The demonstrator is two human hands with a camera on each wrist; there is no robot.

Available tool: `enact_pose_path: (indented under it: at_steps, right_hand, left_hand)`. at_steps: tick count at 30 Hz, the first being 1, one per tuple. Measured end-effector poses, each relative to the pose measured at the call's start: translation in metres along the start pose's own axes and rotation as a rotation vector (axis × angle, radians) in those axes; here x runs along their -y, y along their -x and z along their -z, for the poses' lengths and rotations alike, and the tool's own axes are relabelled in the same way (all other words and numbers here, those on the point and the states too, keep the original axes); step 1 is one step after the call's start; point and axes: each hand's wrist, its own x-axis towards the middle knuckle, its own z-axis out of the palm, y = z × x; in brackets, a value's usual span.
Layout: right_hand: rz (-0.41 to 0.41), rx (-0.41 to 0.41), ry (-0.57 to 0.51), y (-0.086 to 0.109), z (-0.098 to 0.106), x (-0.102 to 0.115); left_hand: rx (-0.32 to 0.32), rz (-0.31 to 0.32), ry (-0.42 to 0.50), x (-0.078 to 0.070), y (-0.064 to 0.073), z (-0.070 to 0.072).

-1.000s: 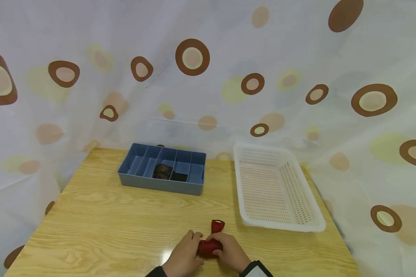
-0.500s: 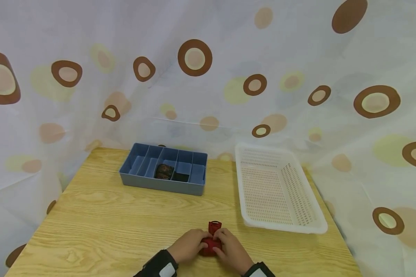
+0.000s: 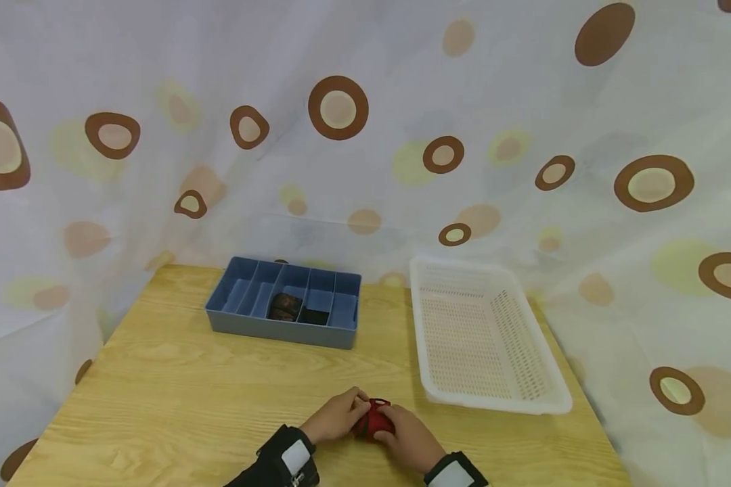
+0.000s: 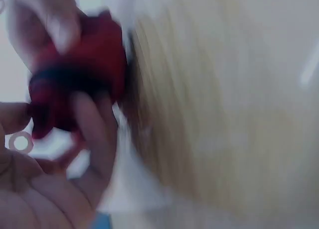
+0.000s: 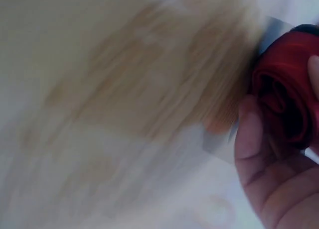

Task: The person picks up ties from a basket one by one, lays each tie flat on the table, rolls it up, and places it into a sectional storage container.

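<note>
A red, satiny rolled-up cloth (image 3: 375, 421) is held between both hands near the table's front. Its spiral end shows in the right wrist view, where the red roll (image 5: 289, 55) has layers wound inside. A dark band (image 4: 70, 82) crosses it in the left wrist view, which is blurred. My left hand (image 3: 335, 414) pinches the left side of the roll, thumb and fingertips at its edge. From the right, my right hand (image 3: 414, 441) grips it with curled fingers and thumb. The palms cover part of the roll.
Farther back on the wooden table (image 3: 158, 379) stands a blue divided box (image 3: 280, 329). It holds a dark patterned bundle (image 3: 285, 307) and a black item (image 3: 313, 316) in separate compartments. A white perforated basket (image 3: 463, 338) stands at the right. A patterned curtain (image 3: 365, 169) hangs behind.
The strip that stuck out beyond the hands has become shorter and is now wound into the roll. My left hand has moved in and farther forward, and the roll has shifted slightly away from me.
</note>
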Motion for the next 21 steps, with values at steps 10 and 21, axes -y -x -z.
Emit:
enact_pose_path:
  at_steps: [10, 21]
  right_hand:
    - [-0.091, 0.245, -0.873, -0.012, 0.007, 0.008]
    - [-0.113, 0.188, -0.958, -0.043, 0.016, 0.058]
  left_hand:
    - [-0.101, 0.123, 0.682, -0.006, 0.021, -0.021]
    - [-0.411, 0.047, 0.683, -0.007, 0.038, 0.012]
